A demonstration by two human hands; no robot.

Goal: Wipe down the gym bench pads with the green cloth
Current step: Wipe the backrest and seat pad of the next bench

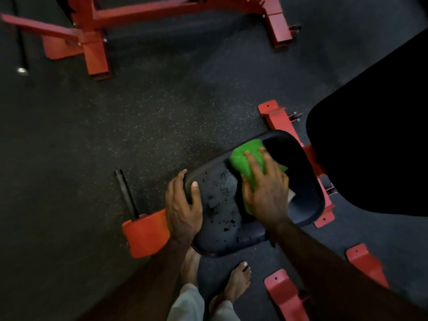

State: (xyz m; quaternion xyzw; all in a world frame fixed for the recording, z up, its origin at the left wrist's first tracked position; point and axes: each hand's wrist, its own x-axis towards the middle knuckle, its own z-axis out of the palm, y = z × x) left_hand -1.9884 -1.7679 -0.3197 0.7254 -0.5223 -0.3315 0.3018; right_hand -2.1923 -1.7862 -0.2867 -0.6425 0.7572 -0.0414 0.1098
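A dark seat pad (222, 212) of a red-framed gym bench lies below me, speckled with wet droplets. My right hand (266, 188) presses the green cloth (243, 158) flat on the pad's far half, fingers spread over it. My left hand (183, 205) grips the pad's left edge, thumb on top and fingers curled round the rim. The large black back pad (375, 147) rises at the right.
Red frame feet (280, 293) stand on the speckled rubber floor near my bare feet (236, 281). A black peg (126, 193) sticks out from a red bracket (146, 232) at the left. Another red machine frame (97, 31) stands at the back.
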